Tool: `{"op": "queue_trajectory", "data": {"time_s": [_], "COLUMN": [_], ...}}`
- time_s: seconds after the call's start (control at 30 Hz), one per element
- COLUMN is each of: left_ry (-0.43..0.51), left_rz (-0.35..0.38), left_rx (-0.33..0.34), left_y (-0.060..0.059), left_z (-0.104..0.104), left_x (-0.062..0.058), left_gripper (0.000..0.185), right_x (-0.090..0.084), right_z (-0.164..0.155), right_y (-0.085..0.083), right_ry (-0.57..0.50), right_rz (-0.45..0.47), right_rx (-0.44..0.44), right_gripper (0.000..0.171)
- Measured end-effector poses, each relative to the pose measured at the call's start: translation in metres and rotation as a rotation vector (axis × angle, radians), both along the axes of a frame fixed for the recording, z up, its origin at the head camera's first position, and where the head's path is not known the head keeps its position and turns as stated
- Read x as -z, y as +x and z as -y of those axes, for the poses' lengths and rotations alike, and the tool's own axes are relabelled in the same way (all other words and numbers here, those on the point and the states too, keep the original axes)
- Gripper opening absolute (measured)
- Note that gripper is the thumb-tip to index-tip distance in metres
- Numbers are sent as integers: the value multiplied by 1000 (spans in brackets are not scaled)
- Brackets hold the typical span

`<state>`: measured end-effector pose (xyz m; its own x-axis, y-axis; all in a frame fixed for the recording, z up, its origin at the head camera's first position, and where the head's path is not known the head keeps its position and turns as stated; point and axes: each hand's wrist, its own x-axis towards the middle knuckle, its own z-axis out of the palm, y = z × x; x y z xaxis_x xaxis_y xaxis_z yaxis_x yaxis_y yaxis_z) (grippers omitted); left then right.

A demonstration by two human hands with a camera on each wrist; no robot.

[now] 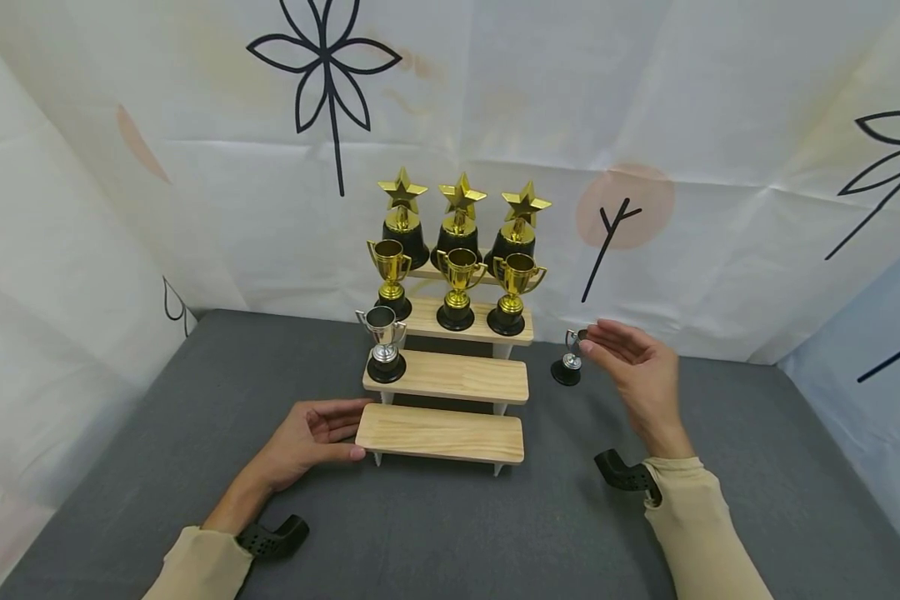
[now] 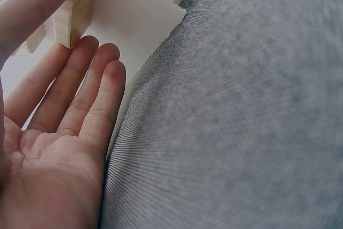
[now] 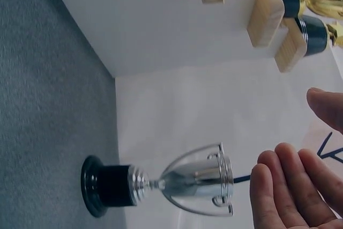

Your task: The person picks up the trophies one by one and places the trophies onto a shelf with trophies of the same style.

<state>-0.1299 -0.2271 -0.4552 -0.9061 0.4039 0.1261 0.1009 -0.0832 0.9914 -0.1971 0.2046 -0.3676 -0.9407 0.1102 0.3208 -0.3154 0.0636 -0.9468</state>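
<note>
My left hand [image 1: 311, 437] lies beside the left end of the lowest step [image 1: 441, 433] of a wooden tiered stand, its fairly straight fingers [image 2: 80, 87] right at the step's edge. To the right of the stand, a small silver trophy cup [image 3: 195, 179] with a black base stands upright on the table. Near the cup's rim is my right hand [image 1: 640, 375], fingers extended and slightly bent, thumb apart, with a gap to the rim in the right wrist view. A matching silver trophy cup [image 1: 384, 343] occupies the left of the second step up.
Three gold trophy cups [image 1: 457, 283] line the third step, and three gold star trophies [image 1: 461, 218] stand on the top one. A grey table [image 1: 270, 350] carries the stand. White printed cloth [image 1: 510, 92] hangs behind and at the sides.
</note>
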Motion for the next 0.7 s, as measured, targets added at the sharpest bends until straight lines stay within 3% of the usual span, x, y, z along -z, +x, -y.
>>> {"op": "queue_trajectory", "data": {"time_s": [0.5, 0.7], "left_ry": [0, -2], "left_rz": [3, 6], "left_rx": [2, 1], "left_y": [0, 1], "left_z": [0, -1], "left_x": [-1, -1], "left_gripper": [71, 70], "right_x": [9, 18], "right_z": [-11, -14], "right_y": [-11, -17], "right_ry": [-91, -122], "right_rz": [-23, -2], "right_rx": [173, 196], "right_gripper": [37, 40]}}
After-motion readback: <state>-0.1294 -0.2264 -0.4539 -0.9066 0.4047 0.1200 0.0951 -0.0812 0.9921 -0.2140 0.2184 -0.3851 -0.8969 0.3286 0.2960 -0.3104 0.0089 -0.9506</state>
